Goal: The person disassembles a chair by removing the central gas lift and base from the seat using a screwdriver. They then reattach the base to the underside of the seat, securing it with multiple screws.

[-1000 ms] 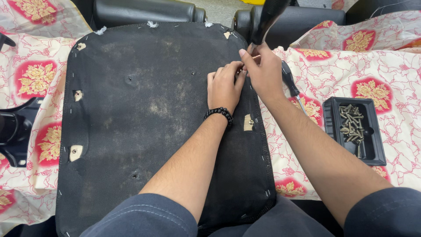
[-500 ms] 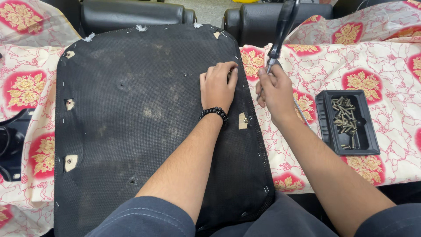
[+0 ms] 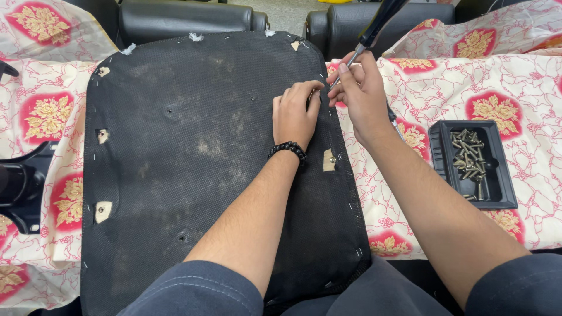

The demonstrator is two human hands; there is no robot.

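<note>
Left hand (image 3: 295, 114) lies flat, fingers together, on the fuzzy black fabric-covered panel (image 3: 193, 152); right hand (image 3: 360, 93) fingers pinch a slim metal-shafted screwdriver (image 3: 370, 36) at one o'clock.

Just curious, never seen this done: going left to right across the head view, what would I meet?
Black plastic part → black fabric-covered panel → left hand → right hand holding a screwdriver → black tray of screws.

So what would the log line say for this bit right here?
left hand: flat on black seat panel | right hand: holding screwdriver at panel edge | screw tray: on floral cloth, right
</note>
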